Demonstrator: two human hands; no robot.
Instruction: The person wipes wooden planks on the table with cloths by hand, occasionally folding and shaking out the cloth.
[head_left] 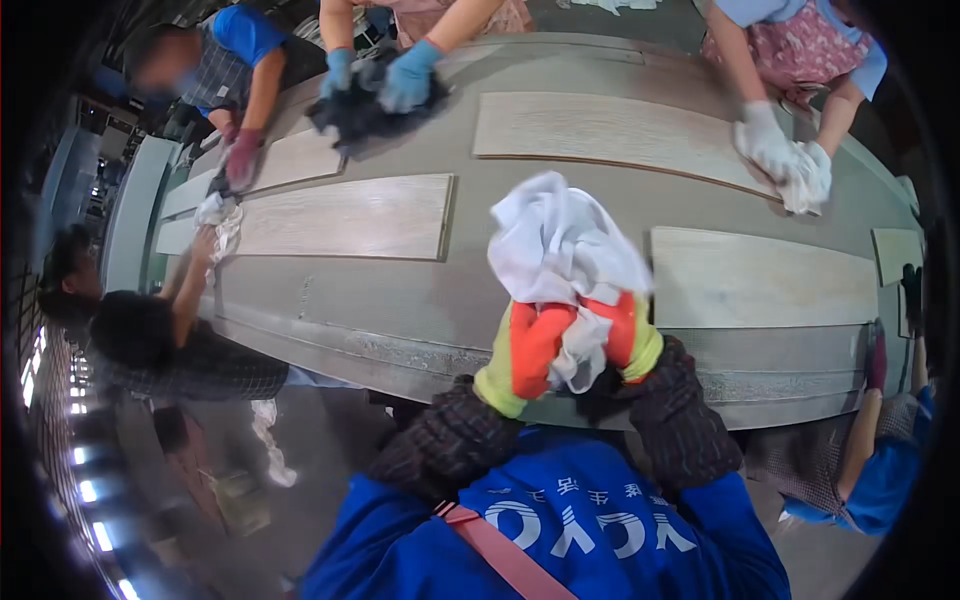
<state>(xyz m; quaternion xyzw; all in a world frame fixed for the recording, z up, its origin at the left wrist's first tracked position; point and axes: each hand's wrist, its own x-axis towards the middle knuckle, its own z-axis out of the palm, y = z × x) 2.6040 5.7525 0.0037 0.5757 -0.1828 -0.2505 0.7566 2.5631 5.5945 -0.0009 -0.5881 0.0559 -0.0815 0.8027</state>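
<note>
Grey table (400,290) | white cloth (562,240): crumpled, bunched | held: left hand (530,350), right hand (624,336)

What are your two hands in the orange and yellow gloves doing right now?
Left hand: closed on a crumpled white cloth.
Right hand: closed on the same cloth.

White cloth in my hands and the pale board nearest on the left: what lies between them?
Only a bare stretch of the grey tabletop lies between the white cloth and the left pale board, in the head view.
</note>
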